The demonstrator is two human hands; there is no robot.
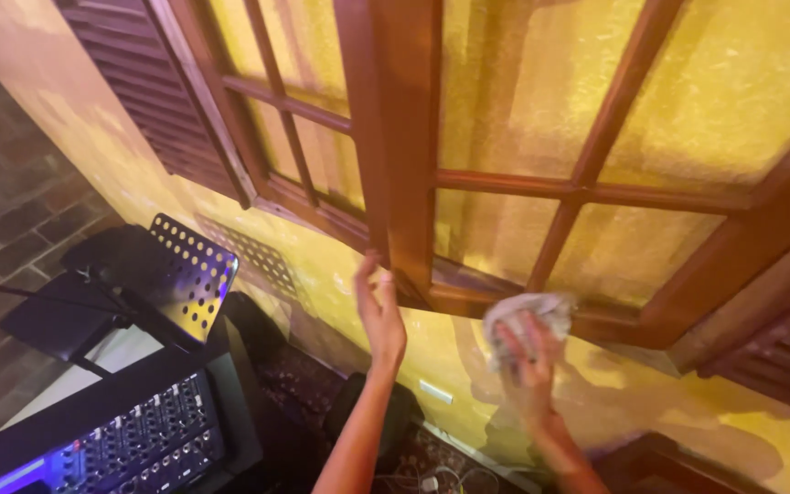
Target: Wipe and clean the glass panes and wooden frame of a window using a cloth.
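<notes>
A yellow, rough-plastered wall (468,357) fills the far side of the room, patchy with darker stains low down. Set in it is a wooden window frame (404,137) with brown bars dividing textured yellow glass panes (514,82); the nearer sash hangs open toward the viewer. Dark louvred shutters (139,73) flank it at far left, and another shows at the right edge.

The left hand (380,316) rests its fingers flat and extended against the lower edge of the open sash, gripping nothing. Just to its right, the right hand (528,352) presses a crumpled grey-white cloth (530,316) against the bottom rail of the frame, fingers curled over the cloth and clamped on it.

At near left stands a black perforated music stand (185,274), with an audio mixer (130,444) full of knobs below it. Red brick wall (2,210) runs along the left. Cables and a patterned rug (413,462) lie on the floor beneath the arms.
</notes>
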